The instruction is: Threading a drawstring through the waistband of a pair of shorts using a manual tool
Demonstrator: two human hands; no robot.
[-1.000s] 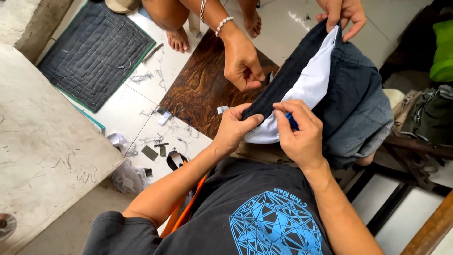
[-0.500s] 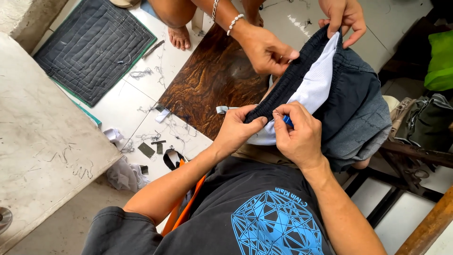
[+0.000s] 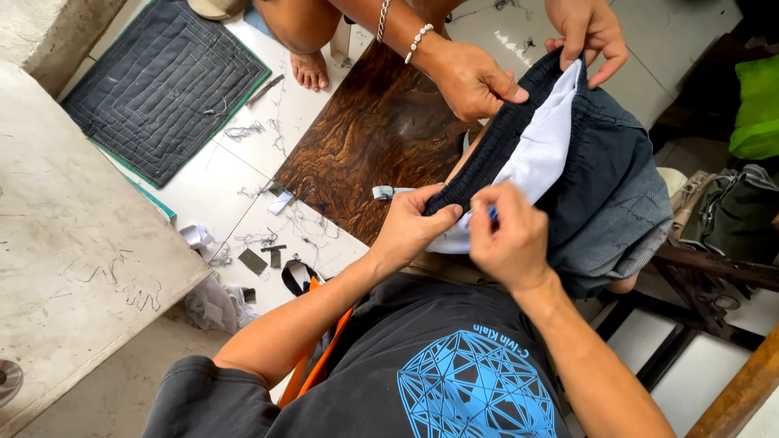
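Between the person's two hands a pair of dark shorts [image 3: 600, 186] is stretched open, its white mesh lining [image 3: 540, 154] showing inside the waistband. The left hand [image 3: 410, 231] is clamped on the near end of the black waistband [image 3: 487, 158], thumb on top and fingers curled under the cloth. Just beside it, the right hand [image 3: 511, 239] is closed in a pinch around a small blue tool [image 3: 492, 212], whose tip meets the lining at the waistband's edge; the tool is mostly hidden, so its kind cannot be told.

Beyond these hands, a co-worker's two hands hold the far side of the shorts. One, with a bead bracelet [image 3: 415, 40] at the wrist, grips the waistband [image 3: 471, 81]; the other [image 3: 586, 36] pinches the upper rim, with the fingers closed on the fabric.

Under the left hand and further out lies a dark brown wooden board [image 3: 365, 146] on the white tiled floor [image 3: 243, 182]. Well to the left of the left hand lies a quilted grey mat [image 3: 166, 85] with a green edge. Thread scraps and small fabric cuttings [image 3: 256, 259] are scattered on the tiles near the left forearm. A worn concrete slab [image 3: 73, 243] fills the far left. To the right of the right hand are a wooden frame [image 3: 714, 268] and a green cloth [image 3: 759, 105].
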